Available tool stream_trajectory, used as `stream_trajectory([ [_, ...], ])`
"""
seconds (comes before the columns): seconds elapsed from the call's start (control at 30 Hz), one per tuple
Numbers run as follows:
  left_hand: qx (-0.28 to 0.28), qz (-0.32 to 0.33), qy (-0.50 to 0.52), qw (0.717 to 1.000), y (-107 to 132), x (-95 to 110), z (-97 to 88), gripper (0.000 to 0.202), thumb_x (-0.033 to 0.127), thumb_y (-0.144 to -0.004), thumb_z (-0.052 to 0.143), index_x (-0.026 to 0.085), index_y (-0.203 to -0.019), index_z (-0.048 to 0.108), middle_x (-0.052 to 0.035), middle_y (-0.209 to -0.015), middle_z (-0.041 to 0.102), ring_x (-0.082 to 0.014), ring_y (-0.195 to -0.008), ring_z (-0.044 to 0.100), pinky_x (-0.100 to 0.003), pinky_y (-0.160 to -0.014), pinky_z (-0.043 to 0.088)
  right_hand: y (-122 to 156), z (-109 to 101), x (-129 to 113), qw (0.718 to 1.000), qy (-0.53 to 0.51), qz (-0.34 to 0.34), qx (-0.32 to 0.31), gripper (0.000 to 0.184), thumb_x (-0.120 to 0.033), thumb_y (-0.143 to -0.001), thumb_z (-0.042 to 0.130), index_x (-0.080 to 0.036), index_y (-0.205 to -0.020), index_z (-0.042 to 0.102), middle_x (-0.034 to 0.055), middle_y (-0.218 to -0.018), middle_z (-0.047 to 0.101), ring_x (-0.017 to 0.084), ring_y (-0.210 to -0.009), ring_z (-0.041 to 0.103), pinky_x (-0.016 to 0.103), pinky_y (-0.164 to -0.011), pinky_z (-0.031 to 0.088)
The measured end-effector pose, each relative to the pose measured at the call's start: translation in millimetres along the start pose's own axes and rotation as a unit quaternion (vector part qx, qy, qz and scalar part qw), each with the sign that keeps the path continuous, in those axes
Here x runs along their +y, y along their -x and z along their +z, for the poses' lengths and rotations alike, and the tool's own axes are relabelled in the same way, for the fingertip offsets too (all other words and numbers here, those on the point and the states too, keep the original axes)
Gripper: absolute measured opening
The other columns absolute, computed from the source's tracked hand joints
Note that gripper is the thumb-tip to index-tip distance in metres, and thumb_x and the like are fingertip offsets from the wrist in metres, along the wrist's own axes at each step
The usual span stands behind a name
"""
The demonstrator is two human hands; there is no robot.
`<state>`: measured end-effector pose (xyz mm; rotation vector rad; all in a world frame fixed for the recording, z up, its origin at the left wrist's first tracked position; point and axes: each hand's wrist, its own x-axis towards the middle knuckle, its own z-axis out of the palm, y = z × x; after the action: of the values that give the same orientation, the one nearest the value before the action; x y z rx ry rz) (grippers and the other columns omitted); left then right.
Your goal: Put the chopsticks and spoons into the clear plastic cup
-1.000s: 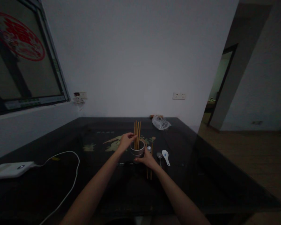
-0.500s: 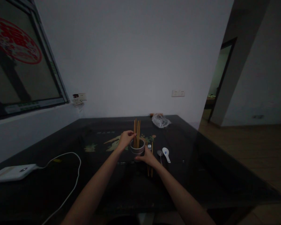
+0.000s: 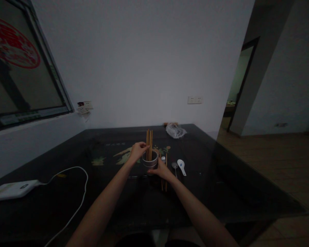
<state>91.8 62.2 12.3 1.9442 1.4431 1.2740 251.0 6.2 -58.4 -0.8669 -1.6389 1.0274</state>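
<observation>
Several wooden chopsticks [image 3: 149,145] stand upright in a round grey cup [image 3: 149,164] on the dark table. My left hand [image 3: 138,151] is closed at the chopsticks, its fingertips pinching them above the rim. Wrapped round the cup's right side and front is my right hand [image 3: 161,168]. More chopsticks [image 3: 166,185] lie flat beside the cup, partly under my right hand and wrist. Close to them are a metal spoon [image 3: 174,166] and a white spoon [image 3: 181,166] with a blue mark. A small round shiny thing [image 3: 163,159] shows among the lying chopsticks.
A crumpled clear plastic bag [image 3: 175,131] lies at the table's back edge near the wall. On the left is a white power bank [image 3: 15,190] with a white cable [image 3: 85,187] curving towards me. The dark table [image 3: 208,199] ends on the right above a wooden floor.
The camera view has shifted slightly. Both hands keep their places at the chopsticks and the cup, and the chopsticks in the cup stand a little closer together.
</observation>
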Motion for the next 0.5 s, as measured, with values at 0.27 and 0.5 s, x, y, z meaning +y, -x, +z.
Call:
stream_trajectory([
  [0.27, 0.005, -0.01, 0.005, 1.0, -3.7, -4.6, 1.9, 0.023, 0.039, -0.065, 0.066, 0.016, -0.069, 0.068, -0.0049, -0.068, 0.069, -0.0185, -0.066, 0.063, -0.025, -0.058, 0.043, -2.0, -0.5, 9.1, 1.0, 0.003, 0.019, 0.001, 0.092, -0.021, -0.048, 0.082, -0.018, -0.13, 0.04, 0.0119, -0.13, 0.054, 0.026, -0.123, 0.049, 0.041, -0.106, 0.034],
  [0.5, -0.016, -0.015, 0.038, 0.999, 1.7, 1.0, 1.8, 0.025, 0.039, -0.065, 0.069, 0.015, -0.073, 0.067, -0.0058, -0.073, 0.07, -0.019, -0.07, 0.064, -0.027, -0.063, 0.047, -1.1, -0.1, 5.8, 1.0, 0.006, 0.02, -0.001, 0.093, -0.023, -0.049, 0.082, -0.016, -0.131, 0.039, 0.0131, -0.131, 0.052, 0.026, -0.123, 0.048, 0.041, -0.106, 0.034],
])
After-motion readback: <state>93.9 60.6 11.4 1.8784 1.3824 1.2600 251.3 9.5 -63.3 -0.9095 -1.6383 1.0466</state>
